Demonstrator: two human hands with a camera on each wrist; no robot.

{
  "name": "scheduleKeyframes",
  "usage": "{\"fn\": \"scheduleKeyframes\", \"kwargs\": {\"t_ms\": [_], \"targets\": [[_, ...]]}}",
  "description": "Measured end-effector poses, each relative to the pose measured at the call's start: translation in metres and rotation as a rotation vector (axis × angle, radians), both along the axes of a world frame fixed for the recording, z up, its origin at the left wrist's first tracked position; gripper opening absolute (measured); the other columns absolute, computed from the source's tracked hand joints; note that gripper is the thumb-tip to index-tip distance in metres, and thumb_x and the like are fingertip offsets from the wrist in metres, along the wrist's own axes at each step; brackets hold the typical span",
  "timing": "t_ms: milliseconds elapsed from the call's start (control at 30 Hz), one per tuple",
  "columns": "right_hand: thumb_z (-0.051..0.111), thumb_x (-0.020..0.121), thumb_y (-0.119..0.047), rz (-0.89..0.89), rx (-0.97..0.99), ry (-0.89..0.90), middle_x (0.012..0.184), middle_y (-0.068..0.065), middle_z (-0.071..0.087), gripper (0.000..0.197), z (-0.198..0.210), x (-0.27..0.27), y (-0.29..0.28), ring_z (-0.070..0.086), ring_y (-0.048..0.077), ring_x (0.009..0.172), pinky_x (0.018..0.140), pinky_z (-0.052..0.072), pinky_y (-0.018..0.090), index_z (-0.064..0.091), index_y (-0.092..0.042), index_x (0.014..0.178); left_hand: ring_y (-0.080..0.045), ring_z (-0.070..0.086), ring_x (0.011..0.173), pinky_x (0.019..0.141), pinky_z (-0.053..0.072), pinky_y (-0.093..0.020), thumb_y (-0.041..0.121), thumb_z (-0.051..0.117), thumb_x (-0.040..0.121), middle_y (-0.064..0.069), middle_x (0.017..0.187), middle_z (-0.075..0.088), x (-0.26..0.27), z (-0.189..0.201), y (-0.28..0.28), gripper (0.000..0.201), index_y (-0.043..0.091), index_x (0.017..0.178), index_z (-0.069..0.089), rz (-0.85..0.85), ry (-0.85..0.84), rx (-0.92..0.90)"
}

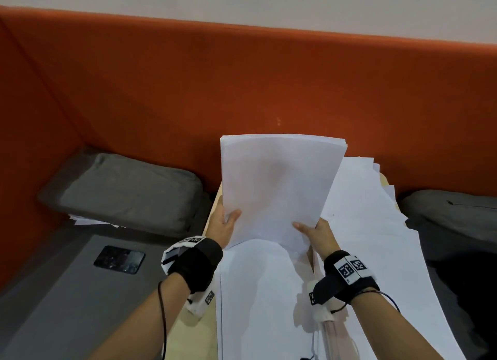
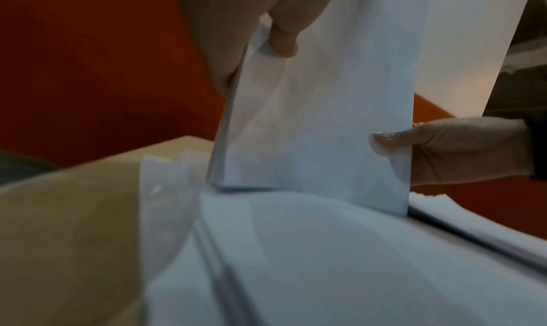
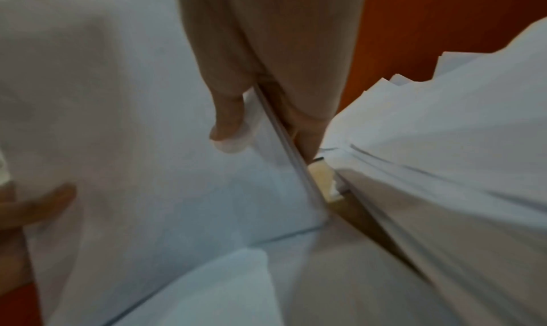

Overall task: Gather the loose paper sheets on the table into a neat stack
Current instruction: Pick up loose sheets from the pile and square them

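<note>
Squaring step, by the look of it: both hands hold a bundle of sheets point(image 1: 277, 187) upright on its lower edge, which sits on the flat sheets point(image 1: 258, 292) lying on the table point(image 1: 200, 327). Left hand point(image 1: 222, 222) grips the bundle's left edge low down, thumb in front, fingers behind; right hand point(image 1: 317, 233) grips the right edge the same way, thumb pressed on the front face. Left wrist view shows the bundle's bottom edge touching the paper below; side edges look fairly even, top edge slightly fanned at the right corner.

Fanned pile point(image 1: 376, 212) lies just right of the bundle, reaching toward the far table end, edges staggered, not yet gathered. A few more sheets point(image 1: 88, 220) poke out from under the grey cushion point(image 1: 129, 190) on the left, well apart from the hands.

Next move likely needs tapping the bundle down to align edges, then laying it flat and pulling in the fanned pile. Grip should loosen a little so sheets can settle, without letting them slide apart

Phone point(image 1: 119, 259) on the grey seat, left of the table, not involved
</note>
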State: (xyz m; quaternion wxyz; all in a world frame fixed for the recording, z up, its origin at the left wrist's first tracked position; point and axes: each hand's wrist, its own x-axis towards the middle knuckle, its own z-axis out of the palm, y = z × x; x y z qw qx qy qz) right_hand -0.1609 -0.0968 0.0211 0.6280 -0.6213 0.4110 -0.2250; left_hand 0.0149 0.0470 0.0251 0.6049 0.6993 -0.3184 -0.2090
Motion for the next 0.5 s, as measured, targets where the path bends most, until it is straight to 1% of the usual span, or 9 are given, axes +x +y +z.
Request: {"fn": "scheduleKeyframes", "kwargs": {"t_ms": [33,133,200,267,333,400,433,467,500], "targets": [[0.061,0.088,-0.002,0.02,0.008,0.044,0.105,0.009,0.064,0.026,-0.007,-0.001,-0.001,0.061,0.021,0.089,0.072,0.051,0.018,0.06,-0.002,0.114,-0.011,0.046,0.115,0.089,0.035,-0.003,-0.003,0.049,0.092,0.0,0.126,0.046,-0.001,-0.008,0.003,0.044,-0.001,0.134,0.036,-0.005,-0.008,0.066],[0.056,0.091,-0.006,0.048,-0.005,0.154,0.119,0.016,0.061,0.03,-0.023,-0.002,-0.004,0.059,0.025,0.1,0.09,0.048,0.035,0.056,0.001,0.12,-0.021,0.051,0.119,0.095,0.035,-0.019,0.001,0.047,0.094,-0.002,0.122,0.052,0.0,-0.031,0.006,0.038,0.002,0.132,0.039,-0.013,-0.004,0.197],[0.055,0.092,-0.007,0.03,-0.046,0.163,0.123,0.017,0.06,0.031,-0.025,0.0,-0.006,0.058,0.028,0.106,0.094,0.047,0.037,0.055,0.0,0.122,-0.017,0.051,0.114,0.093,0.034,-0.02,0.002,0.045,0.095,-0.006,0.123,0.054,0.002,-0.031,0.005,0.037,0.002,0.132,0.04,0.023,-0.019,0.249],[0.055,0.093,-0.011,0.009,-0.091,0.179,0.124,0.015,0.059,0.032,-0.023,0.005,-0.008,0.057,0.029,0.11,0.094,0.046,0.037,0.053,-0.002,0.124,-0.022,0.052,0.114,0.09,0.035,-0.02,0.003,0.044,0.095,-0.012,0.126,0.055,0.003,-0.028,0.001,0.036,0.001,0.131,0.04,0.07,-0.013,0.278],[0.055,0.093,-0.015,0.009,-0.077,0.272,0.121,0.014,0.059,0.032,-0.023,0.01,-0.013,0.06,0.031,0.104,0.087,0.049,0.037,0.047,-0.005,0.123,-0.029,0.052,0.117,0.089,0.037,-0.023,0.005,0.044,0.096,-0.015,0.128,0.054,0.005,-0.027,-0.003,0.036,0.0,0.131,0.038,0.092,0.019,0.357],[0.055,0.093,-0.012,0.068,0.081,0.371,0.106,0.014,0.061,0.031,-0.023,0.012,-0.011,0.069,0.028,0.073,0.059,0.057,0.035,0.039,-0.009,0.119,-0.03,0.051,0.119,0.094,0.039,-0.028,0.007,0.046,0.096,-0.014,0.13,0.052,0.008,-0.031,-0.005,0.039,0.002,0.133,0.036,0.066,0.076,0.466],[0.055,0.093,-0.008,0.111,0.149,0.409,0.1,0.014,0.061,0.031,-0.024,0.012,-0.009,0.068,0.023,0.056,0.046,0.055,0.031,0.038,-0.009,0.119,-0.03,0.05,0.121,0.098,0.039,-0.03,0.007,0.046,0.095,-0.014,0.132,0.051,0.01,-0.035,-0.005,0.04,0.002,0.134,0.036,0.044,0.103,0.511],[0.054,0.092,-0.004,0.136,0.172,0.433,0.1,0.014,0.061,0.032,-0.027,0.012,-0.008,0.065,0.018,0.045,0.039,0.052,0.029,0.038,-0.007,0.12,-0.03,0.049,0.122,0.1,0.038,-0.031,0.006,0.047,0.095,-0.014,0.133,0.051,0.011,-0.04,-0.003,0.041,0.003,0.134,0.036,0.031,0.11,0.529],[0.053,0.092,-0.001,0.136,0.178,0.434,0.105,0.015,0.059,0.033,-0.03,0.011,-0.008,0.063,0.016,0.042,0.038,0.051,0.026,0.04,-0.004,0.122,-0.029,0.049,0.122,0.102,0.038,-0.031,0.005,0.046,0.095,-0.013,0.134,0.051,0.011,-0.043,-0.001,0.04,0.004,0.134,0.038,0.022,0.12,0.532]]}}
